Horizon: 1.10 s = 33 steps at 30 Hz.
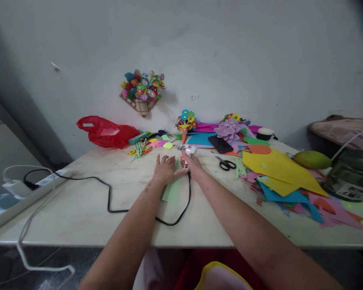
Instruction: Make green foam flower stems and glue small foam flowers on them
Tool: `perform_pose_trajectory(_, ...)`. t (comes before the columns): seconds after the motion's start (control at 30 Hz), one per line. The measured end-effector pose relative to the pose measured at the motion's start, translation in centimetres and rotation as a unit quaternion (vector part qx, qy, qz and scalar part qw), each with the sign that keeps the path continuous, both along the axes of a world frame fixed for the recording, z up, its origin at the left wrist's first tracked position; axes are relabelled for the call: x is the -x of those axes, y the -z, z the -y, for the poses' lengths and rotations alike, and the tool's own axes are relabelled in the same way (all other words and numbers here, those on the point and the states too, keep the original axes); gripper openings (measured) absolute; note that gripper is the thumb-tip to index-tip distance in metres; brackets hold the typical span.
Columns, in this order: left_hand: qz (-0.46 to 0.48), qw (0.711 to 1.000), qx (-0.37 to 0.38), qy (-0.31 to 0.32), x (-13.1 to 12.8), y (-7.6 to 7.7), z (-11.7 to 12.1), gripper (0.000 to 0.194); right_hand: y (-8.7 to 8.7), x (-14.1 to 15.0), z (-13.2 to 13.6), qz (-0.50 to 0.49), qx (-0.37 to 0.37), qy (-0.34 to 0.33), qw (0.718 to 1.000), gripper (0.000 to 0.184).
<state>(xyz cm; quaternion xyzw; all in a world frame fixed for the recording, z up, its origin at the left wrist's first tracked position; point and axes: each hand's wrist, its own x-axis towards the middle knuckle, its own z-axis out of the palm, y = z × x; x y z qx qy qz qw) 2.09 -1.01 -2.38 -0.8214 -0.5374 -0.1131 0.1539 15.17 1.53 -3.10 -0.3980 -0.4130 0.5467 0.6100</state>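
- We're at a craft workspace, plain pale-grey wall (245, 52) behind!
- Cream tabletop (84, 229) strewn with bright multicoloured sheet scraps (290, 171), black-handled scissors (226, 164), white corded glue gun (191, 150)!
- And up there, a colourful handmade-looking flower bouquet (143, 89)!

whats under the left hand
A pale green strip runs under the left hand; its near end shows. The hand covers part of it, so whatever else lies beneath can't be seen.

Left of the fingers (158, 161) of the left hand (164, 173), bare tabletop (130, 181) is offered, crossed nearer the body by a black cord (109, 196). Beyond the fingers, passage is blocked by an orange flower vase (184, 136); rightward, by scissors (221, 160) and yellow sheets (278, 166).
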Motion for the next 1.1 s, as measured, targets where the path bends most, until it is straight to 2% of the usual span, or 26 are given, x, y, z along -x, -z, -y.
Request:
perform_pose_trajectory(0.47,-0.011,0.999,0.047,-0.016,-0.7,0.5,-0.8,0.061,0.1,0.0,0.0,0.029,0.007,0.015,0.999,0.043)
perform_pose_trajectory(0.7,0.006,0.999,0.030,-0.024,-0.6,0.5,-0.6,0.065,0.5,0.1,-0.6,0.009,-0.006,0.020,1.000,0.042)
perform_pose_trajectory(1.1,-0.012,0.997,0.073,-0.034,-0.9,1.0,-2.0,0.067,0.3,0.1,-0.4,0.008,0.012,0.024,1.000,0.041)
